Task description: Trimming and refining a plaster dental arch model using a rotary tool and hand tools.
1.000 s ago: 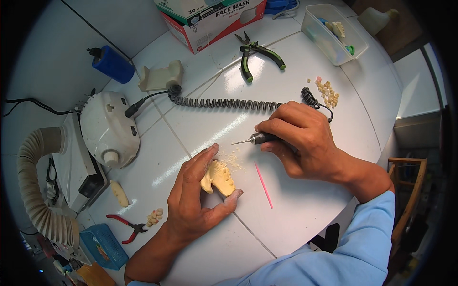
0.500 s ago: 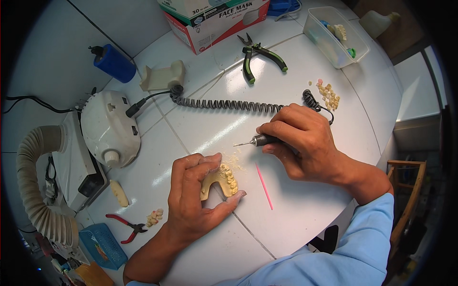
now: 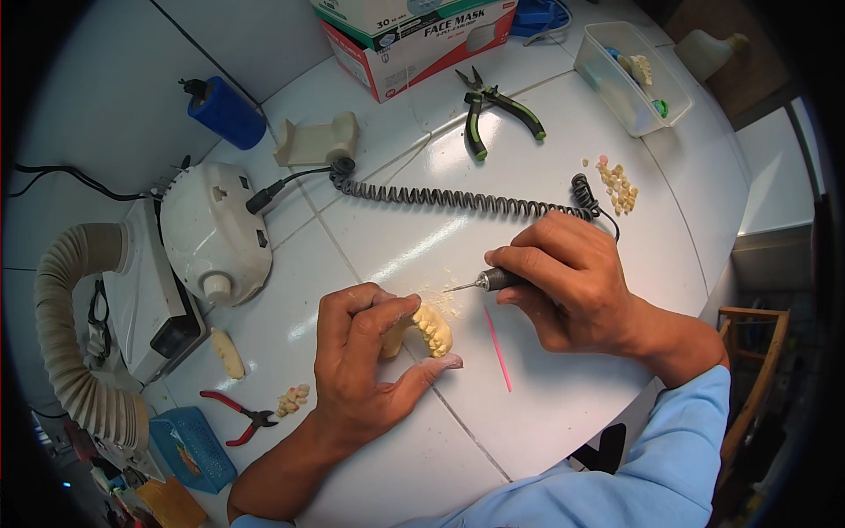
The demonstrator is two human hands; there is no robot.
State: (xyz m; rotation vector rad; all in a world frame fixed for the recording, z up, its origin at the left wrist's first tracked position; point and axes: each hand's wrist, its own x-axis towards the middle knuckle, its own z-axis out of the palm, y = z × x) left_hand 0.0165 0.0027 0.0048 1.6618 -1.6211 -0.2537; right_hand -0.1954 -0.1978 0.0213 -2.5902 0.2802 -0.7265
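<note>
A yellow horseshoe-shaped dental cast (image 3: 431, 332) with a row of teeth is gripped between the fingers and thumb of my left hand (image 3: 365, 352). My right hand (image 3: 572, 286) holds a dark rotary handpiece (image 3: 502, 279) like a pen. Its thin metal bur points left and stays apart from the cast, a little beyond and to the right of it. Pale shavings (image 3: 446, 304) lie on the white tiled table near the bur tip. Beside the cast, below the bur, a thin pink stick (image 3: 497, 349) rests on the tiles.
A coiled black cord (image 3: 458, 198) runs to a white control unit (image 3: 216, 233) at left. Green-handled pliers (image 3: 497, 110), loose artificial teeth (image 3: 620, 187) and a clear plastic tub (image 3: 629, 84) lie farther back. Red-handled cutters (image 3: 238, 418) and a blue basket (image 3: 191, 449) sit at near left.
The dental cast has turned and tilted in my left hand. My right hand with the handpiece has come slightly nearer the cast. The whole view has shifted a little.
</note>
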